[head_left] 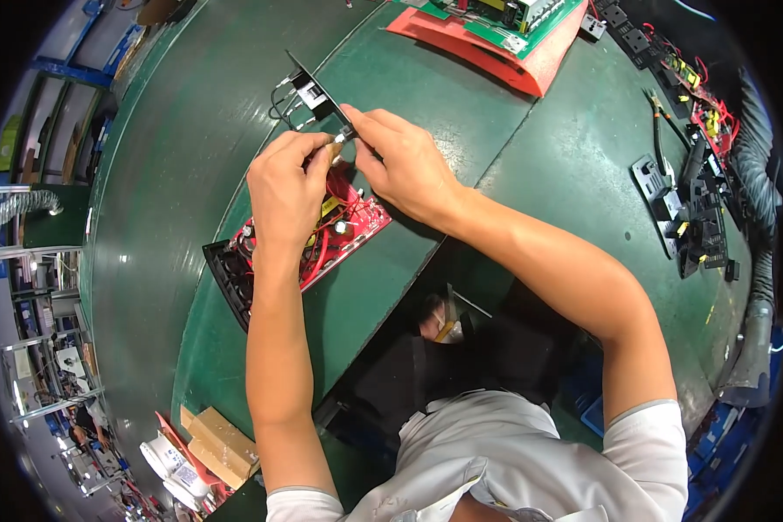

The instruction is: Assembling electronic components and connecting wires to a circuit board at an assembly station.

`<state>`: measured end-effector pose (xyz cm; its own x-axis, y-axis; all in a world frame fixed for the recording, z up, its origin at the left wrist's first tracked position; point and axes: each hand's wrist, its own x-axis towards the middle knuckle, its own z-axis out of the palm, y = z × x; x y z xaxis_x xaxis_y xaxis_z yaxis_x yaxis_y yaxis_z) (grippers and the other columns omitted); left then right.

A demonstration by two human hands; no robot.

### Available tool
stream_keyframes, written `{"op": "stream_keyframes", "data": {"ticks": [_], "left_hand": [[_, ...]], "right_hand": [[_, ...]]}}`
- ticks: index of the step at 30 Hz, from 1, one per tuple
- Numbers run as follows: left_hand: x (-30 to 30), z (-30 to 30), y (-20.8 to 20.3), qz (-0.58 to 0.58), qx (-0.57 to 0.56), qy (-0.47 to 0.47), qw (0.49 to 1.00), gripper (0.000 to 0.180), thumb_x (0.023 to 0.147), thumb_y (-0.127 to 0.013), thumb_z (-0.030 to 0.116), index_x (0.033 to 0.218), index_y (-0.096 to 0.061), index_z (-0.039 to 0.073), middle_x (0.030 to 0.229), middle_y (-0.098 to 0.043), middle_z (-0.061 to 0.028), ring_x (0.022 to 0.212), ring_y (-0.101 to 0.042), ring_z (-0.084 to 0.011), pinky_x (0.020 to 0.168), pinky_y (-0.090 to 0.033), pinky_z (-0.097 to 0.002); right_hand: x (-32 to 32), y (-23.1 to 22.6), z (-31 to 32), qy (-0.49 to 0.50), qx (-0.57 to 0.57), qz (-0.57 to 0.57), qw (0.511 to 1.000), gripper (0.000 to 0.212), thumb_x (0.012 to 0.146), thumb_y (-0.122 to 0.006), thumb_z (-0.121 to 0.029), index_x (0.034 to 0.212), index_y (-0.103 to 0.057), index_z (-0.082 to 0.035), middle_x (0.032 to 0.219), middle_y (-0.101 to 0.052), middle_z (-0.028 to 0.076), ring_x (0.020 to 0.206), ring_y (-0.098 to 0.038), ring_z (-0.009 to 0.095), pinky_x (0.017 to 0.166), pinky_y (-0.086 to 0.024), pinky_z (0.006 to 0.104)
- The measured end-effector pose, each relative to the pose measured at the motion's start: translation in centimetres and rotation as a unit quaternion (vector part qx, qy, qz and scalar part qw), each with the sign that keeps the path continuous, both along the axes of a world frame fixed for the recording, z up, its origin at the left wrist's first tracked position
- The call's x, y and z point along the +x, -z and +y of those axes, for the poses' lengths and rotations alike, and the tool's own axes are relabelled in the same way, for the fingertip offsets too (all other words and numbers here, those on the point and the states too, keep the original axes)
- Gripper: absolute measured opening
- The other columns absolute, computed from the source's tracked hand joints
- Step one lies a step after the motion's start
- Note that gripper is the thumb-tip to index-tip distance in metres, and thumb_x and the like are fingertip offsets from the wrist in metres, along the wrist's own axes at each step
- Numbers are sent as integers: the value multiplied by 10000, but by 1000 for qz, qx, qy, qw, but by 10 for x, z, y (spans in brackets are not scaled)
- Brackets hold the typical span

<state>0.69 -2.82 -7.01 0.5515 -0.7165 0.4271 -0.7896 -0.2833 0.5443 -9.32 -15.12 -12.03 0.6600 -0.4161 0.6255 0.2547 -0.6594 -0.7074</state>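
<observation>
Black panel (324, 94) — raised beyond the far side of the red circuit board (348, 239), above the green bench (365, 283). Right hand (409, 165): thumb and index finger nearly closed, gripping the panel's near end. Left hand (287, 178): fingertips pinched on a small silver fitting (341, 137); their contact is partly hidden. Best practice: brace the panel firmly, turn or press the fitting squarely — avoid straining the red wires (344, 189).

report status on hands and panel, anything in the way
Right hand gripping black panel, tilted. Left hand at its lower end, held part unclear. Red circuit board partly hidden behind left hand.
</observation>
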Motion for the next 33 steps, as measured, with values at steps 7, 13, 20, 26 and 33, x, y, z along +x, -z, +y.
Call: {"op": "stream_keyframes", "data": {"ticks": [7, 13, 20, 26, 33], "left_hand": [[4, 13, -1, -97, 19, 11, 995, 92, 774, -695, 95, 834, -702, 25, 822, -651, -127, 802, -627, -333, 735, -499, -430], [-11, 41, -23, -38, 82, -28, 995, 398, 830, -731, 226, 1176, -655, 45, 1112, -608, -168, 1029, -606, -356, 898, -482, -404], [-14, 175, -47, 34, 205, -280, 937, 749, 855, -688, 257, 1501, -346, 95, 1406, -485, -237, 1241, -541, -374, 1015, -443, -440], [-13, 157, -18, 133, 158, -235, 950, 660, 892, -626, 172, 1492, -367, 84, 1283, -604, -251, 1197, -594, -366, 1021, -434, -388], [84, 150, -10, 218, 92, -181, 954, 428, 839, -606, -1, 1267, -621, -7, 1218, -663, -104, 1116, -608, -196, 1000, -438, -298]], "right_hand": [[1, 1, 12, -34, 17, 31, 999, 414, 867, -606, -16, 1280, -587, 1, 912, -613, 194, 775, -615, 357, 702, -507, 383], [1, 13, -3, -65, 177, 144, 972, 367, 929, -656, -81, 1275, -588, 21, 1039, -700, 104, 926, -649, 124, 840, -516, 277], [14, 8, -16, 5, 247, 39, 968, 383, 942, -670, -196, 1246, -579, 17, 1080, -646, 99, 1013, -614, 169, 891, -492, 303], [14, 5, -17, 28, 219, 31, 975, 341, 954, -642, -204, 1224, -596, -1, 1094, -626, 97, 969, -607, 172, 862, -491, 304], [9, 15, -12, 30, 217, 27, 975, 294, 949, -642, -154, 1198, -600, -3, 1040, -607, 75, 886, -585, 145, 793, -496, 294]]}}
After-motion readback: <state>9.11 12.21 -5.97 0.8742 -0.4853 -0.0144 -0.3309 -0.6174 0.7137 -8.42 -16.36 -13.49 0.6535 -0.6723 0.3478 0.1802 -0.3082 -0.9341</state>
